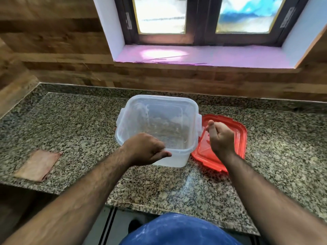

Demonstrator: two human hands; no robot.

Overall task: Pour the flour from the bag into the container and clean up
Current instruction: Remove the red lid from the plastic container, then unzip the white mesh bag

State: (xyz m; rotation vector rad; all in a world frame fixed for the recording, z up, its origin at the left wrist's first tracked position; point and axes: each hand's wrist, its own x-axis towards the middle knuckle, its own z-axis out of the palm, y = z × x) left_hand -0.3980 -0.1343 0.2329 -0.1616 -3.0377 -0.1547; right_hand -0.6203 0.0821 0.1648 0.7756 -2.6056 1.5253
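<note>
My left hand (145, 149) grips the near rim of the clear plastic container (157, 128) on the granite worktop (70, 131), fingers curled over its edge. My right hand (221, 137) hovers loosely curled, holding nothing, above the red lid (237, 137) lying just right of the container.
</note>
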